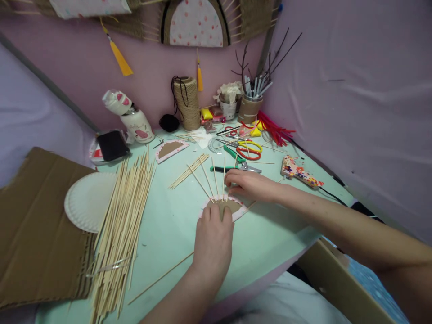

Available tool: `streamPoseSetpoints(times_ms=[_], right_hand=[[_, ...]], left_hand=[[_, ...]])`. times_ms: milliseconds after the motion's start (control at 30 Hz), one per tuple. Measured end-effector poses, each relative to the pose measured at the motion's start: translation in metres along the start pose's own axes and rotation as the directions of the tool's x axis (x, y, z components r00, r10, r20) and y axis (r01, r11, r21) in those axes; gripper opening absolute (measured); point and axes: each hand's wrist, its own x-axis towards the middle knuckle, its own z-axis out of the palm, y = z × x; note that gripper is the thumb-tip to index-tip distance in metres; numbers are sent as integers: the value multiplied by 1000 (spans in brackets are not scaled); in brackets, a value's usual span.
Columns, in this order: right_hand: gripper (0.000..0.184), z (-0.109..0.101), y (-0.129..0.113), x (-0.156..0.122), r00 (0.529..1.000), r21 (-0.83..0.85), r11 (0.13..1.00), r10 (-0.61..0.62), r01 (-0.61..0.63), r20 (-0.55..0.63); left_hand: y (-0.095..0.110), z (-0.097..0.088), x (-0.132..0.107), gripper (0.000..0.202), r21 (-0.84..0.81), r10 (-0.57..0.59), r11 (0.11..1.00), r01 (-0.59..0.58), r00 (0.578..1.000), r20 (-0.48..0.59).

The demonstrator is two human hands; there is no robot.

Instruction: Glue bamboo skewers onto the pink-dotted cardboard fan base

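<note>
Left hand [214, 234] lies palm-down, fingers extended, on the cardboard half-disc [237, 207]; right hand [248, 183], fingers curled, pinches a skewer [235, 161]. Beyond it, a brown pot [249, 110] contains translucent rods [258, 86] and twigs [243, 65].

The left hand [214, 236] and right hand [248, 182] are bare, with slender, round-tipped fingers. The left forearm [182, 294], at the near edge, is bare as far as it shows. The right forearm [324, 216] is long and slim, broadening toward the right edge, and equally bare. Near the centre, a whitish, softly creased cloth [283, 297] looks to be clothing; its cut is unclear.
</note>
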Motion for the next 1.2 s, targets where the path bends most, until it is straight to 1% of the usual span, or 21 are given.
streamPoseSetpoints(times_ms=[133, 333, 433, 600, 767, 1067, 1200], right_hand=[[7, 1, 6, 4, 999, -4, 1000, 13, -12, 35], [11, 6, 12, 5, 1000, 30, 999, -21, 20, 8], [11, 6, 10, 5, 1000, 33, 999, 5, -5, -6], [11, 5, 4, 6, 999, 45, 998, 50, -49, -14], [13, 6, 4, 6, 996, 48, 995, 90, -89, -24], [12, 7, 4, 6, 994, 67, 994, 91, -87, -60], [13, 8, 5, 6, 994, 67, 994, 91, -86, -66]], left_hand=[[1, 0, 0, 9, 4, -5, 1000, 5, 1000, -5], [1, -2, 1, 9, 10, -10, 1000, 10, 1000, 13], [1, -3, 1, 9, -4, -10, 1000, 10, 1000, 30], [1, -3, 1, 10, -13, -10, 1000, 11, 999, 30], [2, -2, 1, 11, -8, -7, 1000, 7, 999, 32], [1, -2, 1, 10, -4, -11, 1000, 11, 999, 30], [1, -1, 0, 10, 5, -5, 1000, 5, 1000, 6]])
